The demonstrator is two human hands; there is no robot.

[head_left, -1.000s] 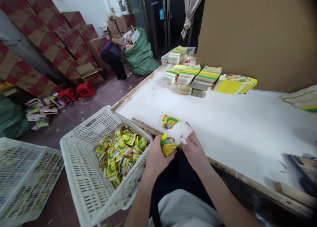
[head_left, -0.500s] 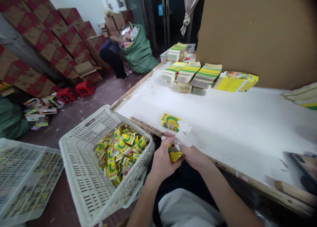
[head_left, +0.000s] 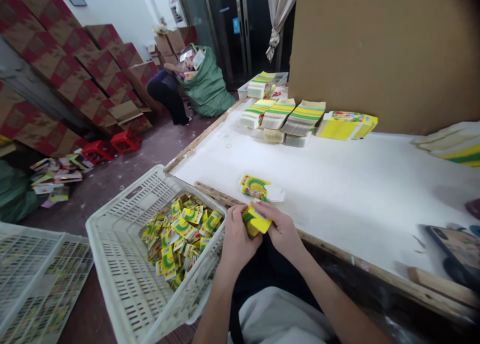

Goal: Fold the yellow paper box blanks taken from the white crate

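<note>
Between my two hands is a small yellow and green cardboard box (head_left: 258, 221), held above my lap by the table's front edge. My left hand (head_left: 240, 239) wraps its left side. My right hand (head_left: 281, 229) grips its right side, with fingers over the top near a yellow end flap. Just beyond them on the white table (head_left: 337, 184) lies another yellow carton (head_left: 255, 187) with white flaps sticking out at its right end. Left of my hands stands a white plastic basket (head_left: 123, 269), holding a heap of small yellow boxes (head_left: 185, 229).
Stacks of flat yellow cartons (head_left: 277, 115) stand at the table's back, beside a larger yellow piece (head_left: 347, 125). A phone (head_left: 453, 249) is at the right. A second crate (head_left: 41, 279), red stools (head_left: 125, 141) and a green sack (head_left: 208, 84) with a bending person (head_left: 168, 94) are to the left.
White flaps showed at the box in my hands before; now its yellow end faces up. My hands have shifted slightly left and my right fingers have moved over the top. The whole view has shifted slightly.
</note>
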